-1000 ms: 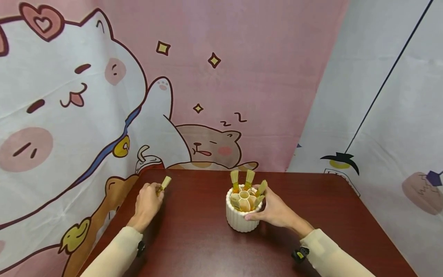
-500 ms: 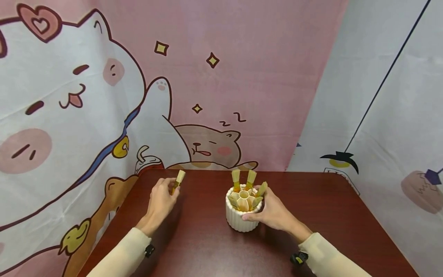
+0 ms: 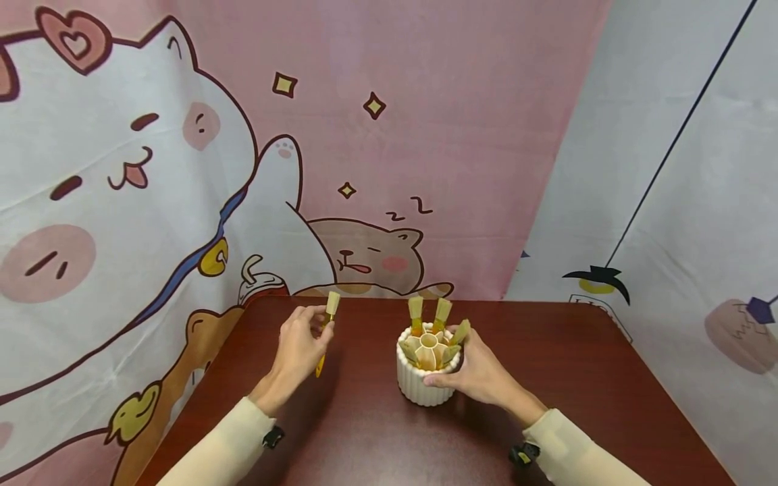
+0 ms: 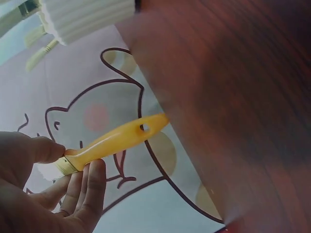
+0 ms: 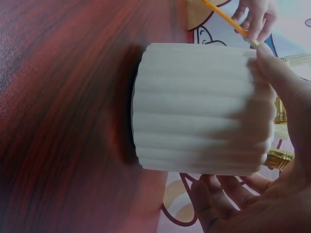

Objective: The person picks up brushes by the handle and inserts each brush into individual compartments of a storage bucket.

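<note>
My left hand [image 3: 298, 347] pinches a paintbrush [image 4: 119, 141] close to its metal collar, between thumb and fingers. The brush's pale bristles point up and its yellow handle, with a hole near the end, hangs down over the table. To the right of it stands a white ribbed brush holder [image 3: 419, 389] with a flower-shaped divider [image 3: 429, 342] inside. Several brushes [image 3: 443, 312] stick up out of its outer compartments, bristles up. My right hand [image 3: 486, 371] grips the holder from its right side, thumb at the near rim and fingers round the far side [image 5: 204, 107].
The dark red-brown tabletop [image 3: 365, 432] carries the holder a little right of its middle. Behind it, along the table's back edge, hangs a pink and white cloth [image 3: 474, 169] printed with cartoon animals.
My left hand has moved right towards the holder and turned the brush from slanting to nearly upright, so its handle now shows below the hand. The right hand and holder have barely moved.
</note>
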{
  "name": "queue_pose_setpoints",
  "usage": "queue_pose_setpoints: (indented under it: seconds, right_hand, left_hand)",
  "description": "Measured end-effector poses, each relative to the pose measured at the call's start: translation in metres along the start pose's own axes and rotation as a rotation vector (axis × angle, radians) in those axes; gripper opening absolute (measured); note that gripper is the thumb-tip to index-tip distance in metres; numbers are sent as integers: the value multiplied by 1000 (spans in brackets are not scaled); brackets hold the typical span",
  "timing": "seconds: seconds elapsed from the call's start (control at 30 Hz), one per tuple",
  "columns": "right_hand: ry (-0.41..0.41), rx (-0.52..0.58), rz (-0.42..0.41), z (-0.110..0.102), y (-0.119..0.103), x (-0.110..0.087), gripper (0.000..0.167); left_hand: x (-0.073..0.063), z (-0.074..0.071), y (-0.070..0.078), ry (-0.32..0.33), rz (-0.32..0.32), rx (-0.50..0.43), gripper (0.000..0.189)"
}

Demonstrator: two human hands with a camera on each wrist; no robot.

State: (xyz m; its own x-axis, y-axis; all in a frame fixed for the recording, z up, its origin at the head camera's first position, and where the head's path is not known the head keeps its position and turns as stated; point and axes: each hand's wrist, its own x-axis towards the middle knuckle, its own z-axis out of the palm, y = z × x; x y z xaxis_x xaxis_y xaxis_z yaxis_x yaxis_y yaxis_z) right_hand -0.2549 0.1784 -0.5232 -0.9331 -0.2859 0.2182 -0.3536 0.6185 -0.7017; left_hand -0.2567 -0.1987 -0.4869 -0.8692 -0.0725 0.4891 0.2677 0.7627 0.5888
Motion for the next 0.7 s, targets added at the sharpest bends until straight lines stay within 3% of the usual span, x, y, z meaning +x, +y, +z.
queue_pose_setpoints:
  seconds: [0.23, 0.53, 0.7]
  right_hand:
    - [4, -3, 8, 2, 0, -2, 113]
    - [16, -12, 3, 1, 0, -1, 118]
    - [14, -9, 9, 1, 0, -1, 120]
  left_hand:
    - [-2, 2, 14, -15, 7, -53, 36]
    - [0, 1, 36, 18, 82, -116, 33]
    - [0, 0, 49, -4, 105, -166, 34]
